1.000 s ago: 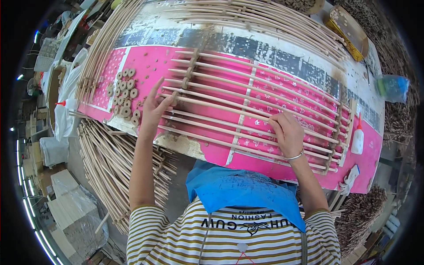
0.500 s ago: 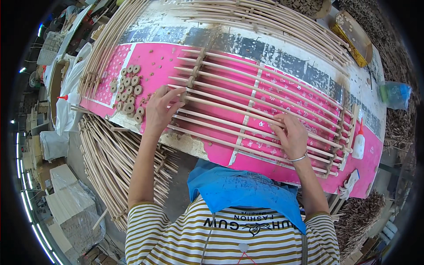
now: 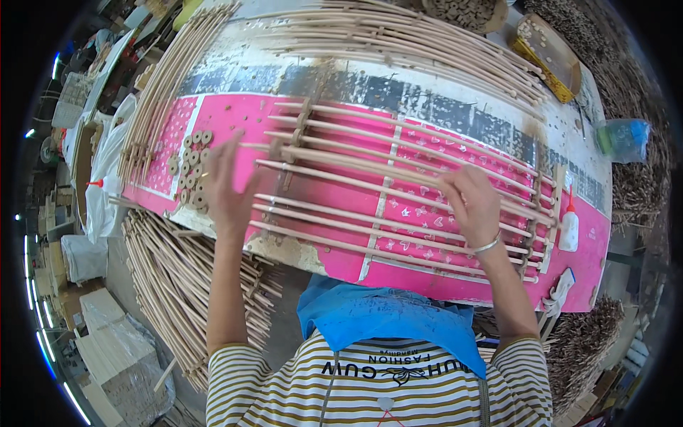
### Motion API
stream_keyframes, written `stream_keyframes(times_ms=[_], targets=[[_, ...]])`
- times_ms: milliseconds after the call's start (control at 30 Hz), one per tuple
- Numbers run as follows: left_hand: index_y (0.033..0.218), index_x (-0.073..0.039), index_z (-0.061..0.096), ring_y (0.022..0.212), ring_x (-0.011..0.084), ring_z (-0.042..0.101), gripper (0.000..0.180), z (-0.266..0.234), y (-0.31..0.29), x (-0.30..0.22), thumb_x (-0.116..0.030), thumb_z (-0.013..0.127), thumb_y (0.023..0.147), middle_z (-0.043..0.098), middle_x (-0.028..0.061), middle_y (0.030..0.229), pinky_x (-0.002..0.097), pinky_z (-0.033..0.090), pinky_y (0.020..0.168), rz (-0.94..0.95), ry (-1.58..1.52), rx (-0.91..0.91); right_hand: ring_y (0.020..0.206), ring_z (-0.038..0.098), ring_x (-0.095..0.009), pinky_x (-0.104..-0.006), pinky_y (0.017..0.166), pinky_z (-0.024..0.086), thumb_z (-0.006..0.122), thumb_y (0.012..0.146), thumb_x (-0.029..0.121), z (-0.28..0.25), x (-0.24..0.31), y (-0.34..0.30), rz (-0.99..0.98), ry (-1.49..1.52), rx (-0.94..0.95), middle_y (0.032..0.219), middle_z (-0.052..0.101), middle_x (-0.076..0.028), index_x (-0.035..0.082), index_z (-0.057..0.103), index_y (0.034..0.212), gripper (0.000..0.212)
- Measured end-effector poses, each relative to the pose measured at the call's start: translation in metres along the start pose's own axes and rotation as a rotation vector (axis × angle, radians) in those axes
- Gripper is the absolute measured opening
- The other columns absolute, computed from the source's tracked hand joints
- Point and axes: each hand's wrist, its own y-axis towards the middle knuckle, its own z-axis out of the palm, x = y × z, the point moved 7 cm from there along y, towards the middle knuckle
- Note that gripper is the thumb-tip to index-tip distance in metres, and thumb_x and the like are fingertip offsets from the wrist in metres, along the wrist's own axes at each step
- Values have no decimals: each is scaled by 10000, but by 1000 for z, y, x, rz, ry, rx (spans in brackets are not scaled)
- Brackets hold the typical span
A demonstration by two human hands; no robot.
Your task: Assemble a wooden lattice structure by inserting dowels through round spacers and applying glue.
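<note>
Several pale wooden rods [image 3: 334, 226] lie side by side across a pink sheet. My right hand [image 3: 473, 203] pinches one wooden rod [image 3: 370, 168] near its right part. A brown ring [image 3: 276, 148] sits on that rod near its left end, smeared by motion. My left hand [image 3: 231, 188] is blurred, off the rods, with thumb and fingers apart. It is beside a cluster of loose brown wooden rings [image 3: 188, 158] and partly covers them. Other brown rings [image 3: 304, 117] are threaded on the far rods at their left ends.
Bundles of rods lie at the table's far side [image 3: 398, 39] and left [image 3: 160, 99]; more lean below [image 3: 188, 277]. To the right are a white glue bottle [image 3: 569, 231] with red tip, a glove [image 3: 560, 292] and a yellow-sided tray [image 3: 544, 60]. A blue cloth [image 3: 388, 309] spans the front edge.
My left hand has moved left from the rods' left ends toward the loose rings, its fingers spreading. My right hand still pinches a rod, which has shifted. The view has shifted slightly.
</note>
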Motion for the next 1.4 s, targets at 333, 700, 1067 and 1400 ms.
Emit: stream_keyframes(times_ms=[333,700,1067,1400], targets=[[1462,-48,609,1234,300,608,424,15,-30,22,-60,631,1039,666,141,1317,428,458,1073,-259,-200,117,893,641,-293,-428,783,528,737,931,243,28,-110,104,-44,-17,-159,855,645,-68,119,745,957,127],[1428,-60,646,1195,260,634,377,33,-46,28,-93,627,1053,686,121,1287,403,505,983,-291,-210,196,894,656,-294,-437,781,544,734,927,263,66,-142,100,57,15,-94,867,660,-54,141,741,925,122],[1339,-42,703,1159,266,655,340,22,-57,45,-60,637,1006,725,105,1263,383,510,943,-284,-246,191,959,658,-332,-462,851,530,719,925,252,90,-145,98,90,153,-33,901,686,-100,114,757,937,144],[1348,-34,697,1124,251,637,368,29,-58,34,-34,678,980,713,107,1224,357,498,955,-329,-309,195,850,656,-298,-397,775,522,745,921,132,83,-147,92,139,151,6,883,670,-107,43,732,1009,126]])
